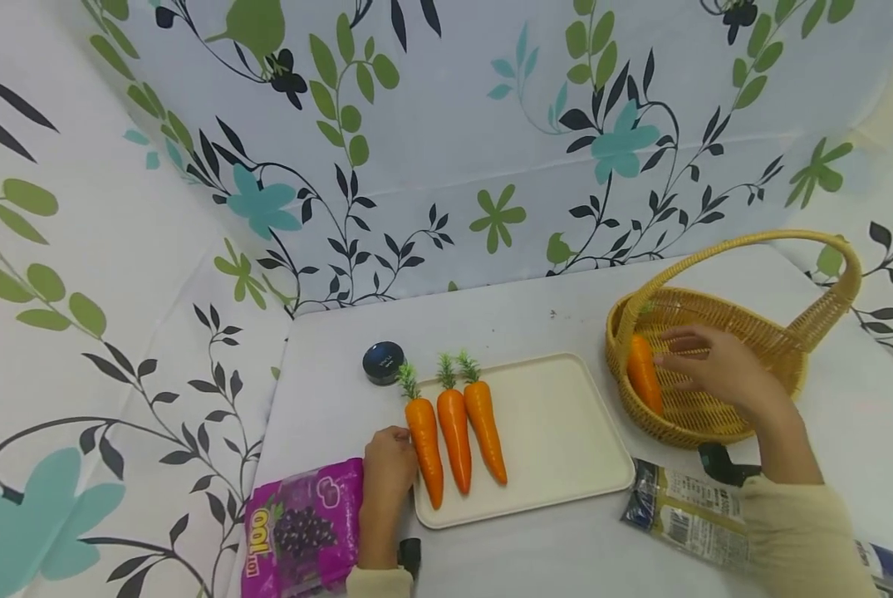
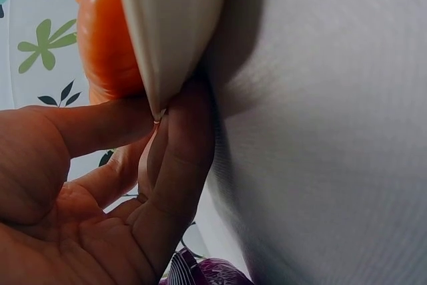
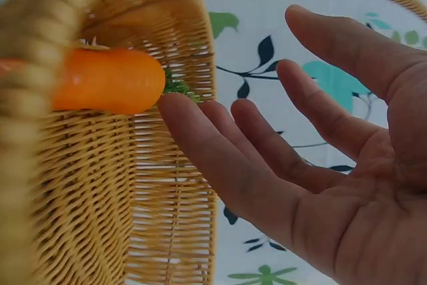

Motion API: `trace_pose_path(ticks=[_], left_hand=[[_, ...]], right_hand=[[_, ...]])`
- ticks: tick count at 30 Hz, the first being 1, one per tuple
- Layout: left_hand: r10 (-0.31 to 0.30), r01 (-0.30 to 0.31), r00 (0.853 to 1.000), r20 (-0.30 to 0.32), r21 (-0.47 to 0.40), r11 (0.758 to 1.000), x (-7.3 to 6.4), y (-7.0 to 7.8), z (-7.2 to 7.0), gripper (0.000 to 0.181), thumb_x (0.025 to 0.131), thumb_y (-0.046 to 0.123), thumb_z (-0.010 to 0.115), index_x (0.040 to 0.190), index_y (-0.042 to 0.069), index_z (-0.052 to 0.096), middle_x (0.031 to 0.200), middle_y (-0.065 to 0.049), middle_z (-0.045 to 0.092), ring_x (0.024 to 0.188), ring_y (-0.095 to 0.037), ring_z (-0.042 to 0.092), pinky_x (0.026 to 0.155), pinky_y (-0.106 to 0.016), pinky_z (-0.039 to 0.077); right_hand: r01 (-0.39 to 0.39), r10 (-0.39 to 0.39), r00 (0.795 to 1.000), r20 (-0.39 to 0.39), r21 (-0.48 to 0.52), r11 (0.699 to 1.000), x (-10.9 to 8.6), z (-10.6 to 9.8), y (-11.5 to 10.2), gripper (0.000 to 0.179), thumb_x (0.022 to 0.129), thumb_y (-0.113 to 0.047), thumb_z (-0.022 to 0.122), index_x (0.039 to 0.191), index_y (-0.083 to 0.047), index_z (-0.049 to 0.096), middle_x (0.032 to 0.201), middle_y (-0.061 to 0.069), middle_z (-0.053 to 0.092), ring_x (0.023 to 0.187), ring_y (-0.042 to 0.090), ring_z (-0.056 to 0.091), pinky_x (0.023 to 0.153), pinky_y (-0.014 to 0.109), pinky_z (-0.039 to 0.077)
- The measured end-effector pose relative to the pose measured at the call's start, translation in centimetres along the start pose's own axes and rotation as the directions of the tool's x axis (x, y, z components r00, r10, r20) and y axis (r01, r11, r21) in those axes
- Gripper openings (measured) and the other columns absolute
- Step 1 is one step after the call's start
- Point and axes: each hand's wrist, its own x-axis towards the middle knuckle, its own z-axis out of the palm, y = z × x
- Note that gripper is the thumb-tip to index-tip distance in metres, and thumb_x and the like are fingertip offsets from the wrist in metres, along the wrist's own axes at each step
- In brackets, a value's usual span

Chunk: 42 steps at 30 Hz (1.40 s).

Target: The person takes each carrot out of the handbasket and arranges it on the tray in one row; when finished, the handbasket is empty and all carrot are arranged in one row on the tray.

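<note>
My left hand (image 1: 389,467) pinches the left rim of a cream tray (image 1: 554,423), thumb on top and fingers beneath the edge in the left wrist view. Three orange carrots with green tops lie side by side on the tray's left part: a left carrot (image 1: 424,444), a middle carrot (image 1: 456,432) and a right carrot (image 1: 485,432). Over the wicker basket (image 1: 715,415), my right hand (image 1: 723,374) has its fingers spread and holds nothing. Another carrot (image 3: 113,81) lies inside the basket against its left side, close to the right fingertips.
A round black lid-like object (image 1: 383,363) sits behind the tray. At the left lies a purple bag with grapes pictured on it (image 1: 304,527). A flat printed packet (image 1: 685,507) is partly under the right sleeve. The basket's tall handle (image 1: 745,238) arches above it.
</note>
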Motion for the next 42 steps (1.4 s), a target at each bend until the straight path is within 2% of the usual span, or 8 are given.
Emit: trace_pose_path(ticks=[6, 12, 18, 22, 26, 29, 35, 42], left_hand=[[0.002, -0.002, 1.000, -0.011, -0.005, 1.000, 0.0, 0.0, 0.1, 0.033, 0.094, -0.002, 0.054, 0.124, -0.009, 0.067, 0.106, -0.024, 0.071, 0.077, -0.025, 0.067, 0.062, -0.035, 0.061], [-0.007, 0.007, 1.000, -0.010, -0.018, 1.000, 0.0, -0.2, 0.0, 0.033, 0.095, -0.001, 0.056, 0.125, -0.008, 0.066, 0.101, -0.020, 0.070, 0.074, -0.024, 0.066, 0.060, -0.034, 0.060], [0.023, -0.024, 0.999, -0.024, -0.008, 1.000, 0.0, -0.2, 0.0, 0.031, 0.093, -0.002, 0.056, 0.122, -0.010, 0.067, 0.103, -0.023, 0.071, 0.076, -0.026, 0.068, 0.061, -0.035, 0.061], [0.022, -0.022, 0.999, -0.024, -0.002, 1.000, 0.0, -0.2, -0.1, 0.032, 0.093, -0.003, 0.055, 0.122, -0.010, 0.067, 0.106, -0.025, 0.071, 0.078, -0.027, 0.069, 0.061, -0.036, 0.062], [0.016, -0.016, 1.000, -0.012, -0.008, 1.000, 0.0, -0.1, -0.1, 0.033, 0.094, -0.003, 0.054, 0.123, -0.010, 0.066, 0.104, -0.024, 0.071, 0.075, -0.026, 0.067, 0.059, -0.034, 0.060], [0.013, -0.014, 1.000, -0.006, -0.017, 1.000, -0.1, -0.2, -0.1, 0.033, 0.094, -0.002, 0.053, 0.124, -0.009, 0.066, 0.103, -0.023, 0.071, 0.072, -0.024, 0.066, 0.057, -0.032, 0.059], [0.003, -0.003, 1.000, -0.004, -0.019, 1.000, 0.0, -0.2, 0.0, 0.034, 0.094, -0.002, 0.054, 0.125, -0.009, 0.065, 0.103, -0.023, 0.071, 0.070, -0.023, 0.065, 0.056, -0.031, 0.058], [0.007, -0.007, 1.000, -0.018, -0.014, 1.000, 0.1, -0.3, 0.1, 0.033, 0.093, -0.003, 0.056, 0.124, -0.010, 0.066, 0.102, -0.023, 0.071, 0.073, -0.025, 0.067, 0.059, -0.034, 0.060]], right_hand=[[-0.034, 0.033, 0.999, 0.031, 0.015, 0.999, 5.0, -1.1, -0.1, 0.058, 0.104, -0.022, 0.063, 0.148, 0.007, 0.040, 0.144, 0.041, 0.042, 0.103, 0.041, 0.069, 0.082, 0.044, 0.061], [-0.094, 0.090, 0.993, 0.073, 0.042, 0.995, 7.3, -1.0, 0.2, 0.053, 0.104, -0.017, 0.059, 0.145, 0.010, 0.037, 0.145, 0.041, 0.041, 0.111, 0.048, 0.064, 0.086, 0.048, 0.060], [-0.121, 0.124, 0.986, 0.115, -0.035, 0.992, 7.7, -0.7, 1.4, 0.051, 0.103, -0.019, 0.062, 0.140, 0.011, 0.045, 0.143, 0.040, 0.042, 0.118, 0.051, 0.057, 0.084, 0.048, 0.061], [-0.135, 0.142, 0.976, 0.163, -0.054, 0.989, 8.2, -0.3, 2.3, 0.048, 0.100, -0.013, 0.064, 0.137, 0.012, 0.046, 0.143, 0.040, 0.037, 0.102, 0.041, 0.062, 0.078, 0.044, 0.062], [-0.160, 0.163, 0.970, 0.179, -0.032, 0.987, 8.4, 0.3, 2.8, 0.045, 0.097, -0.007, 0.064, 0.133, 0.012, 0.046, 0.126, 0.035, 0.046, 0.088, 0.029, 0.062, 0.074, 0.043, 0.062], [-0.180, 0.173, 0.967, 0.189, 0.023, 0.983, 8.3, 0.5, 2.9, 0.046, 0.096, -0.005, 0.063, 0.133, 0.013, 0.043, 0.117, 0.031, 0.048, 0.085, 0.027, 0.063, 0.074, 0.046, 0.063], [-0.181, 0.172, 0.969, 0.180, 0.035, 0.983, 7.9, -0.3, 3.2, 0.051, 0.098, -0.012, 0.066, 0.136, 0.013, 0.043, 0.120, 0.032, 0.052, 0.094, 0.030, 0.064, 0.078, 0.047, 0.062], [-0.156, 0.138, 0.977, 0.164, 0.102, 0.983, 6.2, -2.8, 2.4, 0.062, 0.101, -0.026, 0.067, 0.141, 0.011, 0.039, 0.125, 0.030, 0.056, 0.101, 0.030, 0.064, 0.083, 0.049, 0.061]])
